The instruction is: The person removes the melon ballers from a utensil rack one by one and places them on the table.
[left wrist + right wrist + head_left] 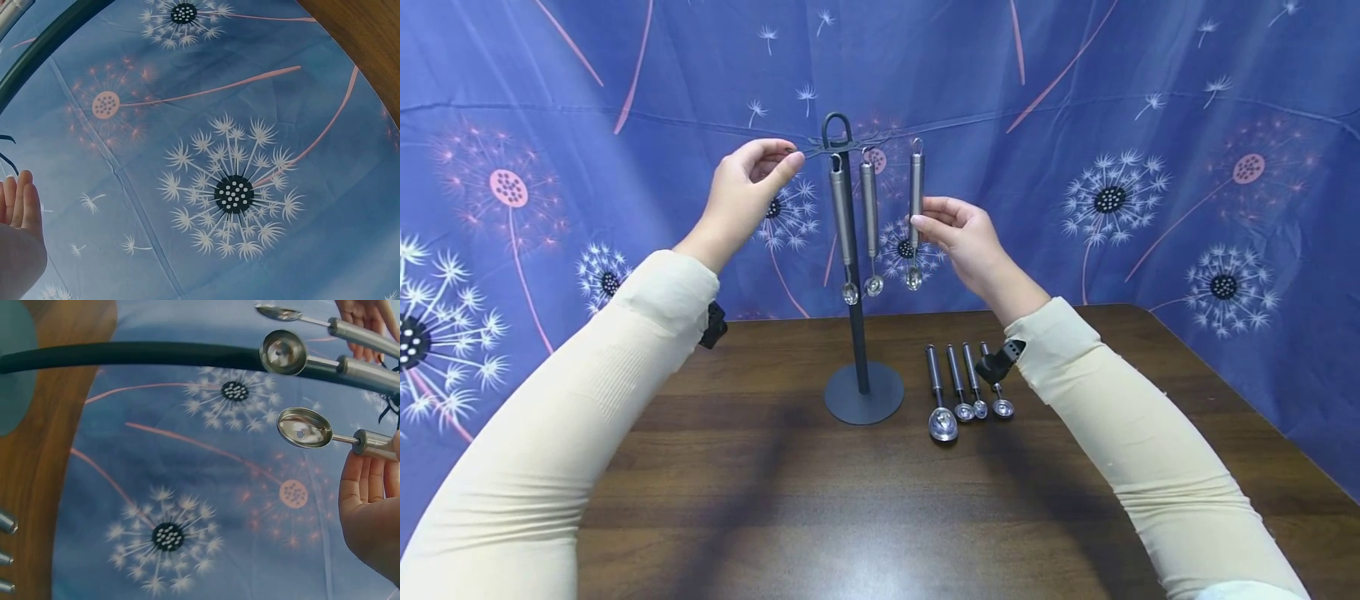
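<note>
A dark metal stand [857, 342] carries a ring of thin hooks near its top. My left hand [745, 183] pinches the tip of one left-side hook between thumb and fingers. From other hooks hang two steel melon ballers, one [843, 217] before the pole and another [869, 208] just right of it. My right hand [962, 233] holds a third melon baller [305, 428] upright by its handle, scoop down. Its top loop is level with the hooks; whether it sits on one I cannot tell. In the left wrist view, my left hand [22, 231] is partly cut off.
Several steel scoops lie side by side on the wooden table [760, 483], right of the stand's round base [865, 406]. The leftmost scoop [942, 425] has the largest bowl. A blue cloth [985, 67] with dandelion prints hangs behind the table.
</note>
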